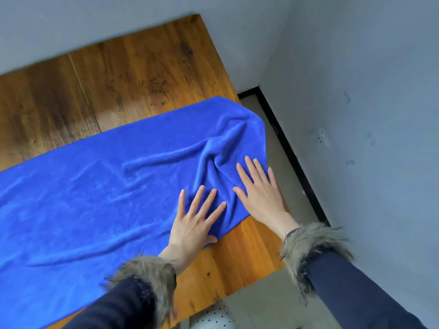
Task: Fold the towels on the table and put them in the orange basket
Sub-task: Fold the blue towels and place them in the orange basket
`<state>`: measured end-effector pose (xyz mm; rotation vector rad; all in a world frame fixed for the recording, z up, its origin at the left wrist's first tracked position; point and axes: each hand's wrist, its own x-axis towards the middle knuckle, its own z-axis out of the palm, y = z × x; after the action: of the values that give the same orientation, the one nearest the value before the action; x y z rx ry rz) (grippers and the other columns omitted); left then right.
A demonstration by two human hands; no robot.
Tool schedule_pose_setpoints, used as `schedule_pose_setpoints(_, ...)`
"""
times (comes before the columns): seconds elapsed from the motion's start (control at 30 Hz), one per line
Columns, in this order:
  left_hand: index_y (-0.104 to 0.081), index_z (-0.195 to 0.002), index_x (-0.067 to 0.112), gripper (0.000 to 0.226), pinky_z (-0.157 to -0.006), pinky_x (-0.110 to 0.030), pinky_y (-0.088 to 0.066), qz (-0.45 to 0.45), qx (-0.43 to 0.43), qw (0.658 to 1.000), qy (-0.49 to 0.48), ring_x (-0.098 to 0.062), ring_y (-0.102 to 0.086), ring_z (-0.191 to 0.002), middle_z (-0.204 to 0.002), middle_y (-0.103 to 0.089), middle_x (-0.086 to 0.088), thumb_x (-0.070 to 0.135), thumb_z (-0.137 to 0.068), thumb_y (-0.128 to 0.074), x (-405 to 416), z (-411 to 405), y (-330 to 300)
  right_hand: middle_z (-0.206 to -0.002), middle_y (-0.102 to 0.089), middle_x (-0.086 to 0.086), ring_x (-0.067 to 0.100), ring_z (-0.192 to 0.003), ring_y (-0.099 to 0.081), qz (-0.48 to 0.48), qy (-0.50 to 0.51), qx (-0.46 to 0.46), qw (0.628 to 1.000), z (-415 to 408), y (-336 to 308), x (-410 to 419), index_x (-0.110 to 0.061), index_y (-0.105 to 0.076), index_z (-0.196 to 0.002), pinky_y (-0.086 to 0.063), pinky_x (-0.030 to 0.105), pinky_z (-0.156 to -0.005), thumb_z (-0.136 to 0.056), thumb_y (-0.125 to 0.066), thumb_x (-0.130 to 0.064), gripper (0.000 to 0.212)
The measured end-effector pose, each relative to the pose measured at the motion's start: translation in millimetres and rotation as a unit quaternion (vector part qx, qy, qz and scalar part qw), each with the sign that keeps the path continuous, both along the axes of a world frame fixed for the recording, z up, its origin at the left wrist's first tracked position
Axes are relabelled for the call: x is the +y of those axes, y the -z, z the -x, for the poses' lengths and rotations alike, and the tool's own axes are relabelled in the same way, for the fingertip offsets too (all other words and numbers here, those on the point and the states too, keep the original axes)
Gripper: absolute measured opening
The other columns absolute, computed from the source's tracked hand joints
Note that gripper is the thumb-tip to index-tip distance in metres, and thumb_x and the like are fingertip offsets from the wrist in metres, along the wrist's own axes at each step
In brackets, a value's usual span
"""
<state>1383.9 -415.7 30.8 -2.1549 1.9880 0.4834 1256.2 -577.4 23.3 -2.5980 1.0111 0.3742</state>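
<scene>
Smoothing is the job right now, and both hands are down flat on the blue towel [107,198], which lies spread along the wooden table [118,74], its right end bunched and hanging a little past the table's edge. The left hand [192,224] rests on the near hem, fingers straight and fanned, the thumb tucked down by the cloth's edge, gripping nothing. The right hand [259,193] lies just beside it, nearer the towel's end, fingers out straight too, palm pressing the cloth. Nothing is grasped by either one; these are flat, released hands working the fabric.

And there is fabric to work! A set of ridges runs up from between the hands toward the far right corner, so that end is not flat yet. The rest of the towel, out to the left, looks fairly even, though it runs out of view.

So where does the task stand? Early, by my reading. This towel shows no fold at all, a single open layer. The orange basket is nowhere in view, and neither is any other towel, so how many wait I cannot tell. Left for this one: flatten that corner, fold it, carry it to the basket.
</scene>
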Motion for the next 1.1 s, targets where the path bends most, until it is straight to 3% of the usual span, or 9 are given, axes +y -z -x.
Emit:
schedule_pose_setpoints(0.2, -0.04, -0.136, 0.035, 0.096, -0.102, -0.065, -0.03, -0.005, 0.03, 0.997, 0.072, -0.032, -0.025, -0.135, -0.148, -0.029, -0.004, 0.067, -0.052, -0.073, 15, 5, 10, -0.158, -0.013, -0.001, 0.017, -0.146, -0.01, -0.072, 0.039, -0.049, 0.995, 13, -1, -53, -0.028, -0.03, -0.145, -0.005, 0.046, -0.117, -0.096, -0.035, -0.036, 0.049)
schedule_pose_setpoints(0.37, -0.039, -0.136, 0.035, 0.054, -0.103, -0.068, -0.02, 0.067, 0.014, 0.998, -0.002, -0.035, -0.024, -0.139, -0.149, -0.035, -0.005, 0.051, -0.085, -0.041, -6, -3, 0, -0.153, -0.025, -0.002, 0.011, -0.141, -0.023, -0.218, 0.256, -0.166, 0.927, 10, -9, -69, -0.022, -0.036, -0.141, -0.021, 0.025, -0.11, -0.096, -0.045, -0.035, 0.048)
schedule_pose_setpoints(0.53, -0.034, -0.14, 0.031, 0.086, -0.088, -0.077, -0.026, 0.028, 0.003, 0.997, -0.07, -0.042, -0.03, -0.135, -0.15, -0.03, -0.013, 0.059, -0.066, -0.068, -38, -24, 3, -0.153, -0.027, 0.001, 0.017, -0.138, -0.031, -0.35, 0.407, -0.145, 0.831, 14, 1, -68, -0.015, -0.022, -0.147, -0.03, 0.041, -0.113, -0.094, -0.044, -0.045, 0.065)
schedule_pose_setpoints(0.67, -0.025, -0.142, 0.032, 0.106, -0.087, -0.078, -0.025, -0.021, 0.001, 0.997, -0.079, -0.041, -0.029, -0.136, -0.151, -0.028, -0.012, 0.066, -0.054, -0.073, -37, -28, 7, -0.145, -0.04, -0.001, 0.014, -0.126, -0.047, -0.43, 0.461, -0.143, 0.763, 34, 5, -62, -0.014, -0.028, -0.145, -0.041, 0.037, -0.105, -0.085, -0.053, -0.057, 0.078)
schedule_pose_setpoints(0.73, -0.021, -0.143, 0.034, 0.106, -0.089, -0.078, -0.023, -0.02, 0.008, 0.996, -0.084, -0.04, -0.025, -0.138, -0.153, -0.024, -0.01, 0.067, -0.055, -0.072, -38, -28, 7, -0.13, -0.056, -0.004, 0.007, -0.109, -0.058, -0.462, 0.464, -0.148, 0.741, 42, 4, -62, -0.013, -0.045, -0.133, -0.049, 0.024, -0.087, -0.085, -0.054, -0.054, 0.064)
schedule_pose_setpoints(0.8, -0.019, -0.143, 0.035, 0.106, -0.09, -0.078, -0.022, -0.034, 0.018, 0.995, -0.088, -0.039, -0.023, -0.139, -0.154, -0.022, -0.009, 0.067, -0.056, -0.071, -40, -29, 6, -0.107, -0.066, -0.002, 0.004, -0.089, -0.061, -0.432, 0.467, -0.164, 0.754, 45, -2, -62, -0.008, -0.06, -0.113, -0.045, 0.014, -0.069, -0.094, -0.051, -0.035, 0.035)
schedule_pose_setpoints(0.93, -0.005, -0.144, 0.039, 0.106, -0.094, -0.077, -0.015, -0.07, 0.036, 0.993, -0.092, -0.037, -0.011, -0.142, -0.157, -0.009, -0.007, 0.066, -0.062, -0.067, -42, -28, 3, -0.104, -0.063, 0.027, 0.039, -0.098, -0.061, -0.275, 0.491, -0.157, 0.812, 53, -10, -70, 0.01, -0.059, -0.095, -0.051, 0.041, -0.083, -0.086, -0.059, -0.017, 0.029)
schedule_pose_setpoints(1.03, 0.003, -0.145, 0.04, 0.094, -0.101, -0.073, -0.005, -0.076, 0.056, 0.99, -0.104, -0.032, 0.011, -0.143, -0.157, 0.012, -0.002, 0.058, -0.077, -0.06, -44, -25, -1, -0.093, -0.068, 0.007, 0.025, -0.094, -0.064, -0.233, 0.477, -0.145, 0.835, 52, -30, -64, -0.008, -0.064, -0.09, -0.051, 0.039, -0.087, -0.086, -0.062, -0.016, 0.009)
schedule_pose_setpoints(1.1, -0.015, -0.146, 0.035, 0.072, -0.105, -0.068, -0.004, -0.072, 0.096, 0.984, -0.136, -0.029, 0.01, -0.144, -0.157, 0.006, -0.001, 0.042, -0.087, -0.057, -46, -23, -8, -0.088, -0.066, -0.002, 0.017, -0.086, -0.062, -0.207, 0.434, -0.149, 0.864, 42, -49, -50, -0.015, -0.065, -0.091, -0.047, 0.027, -0.076, -0.086, -0.062, -0.017, 0.006)
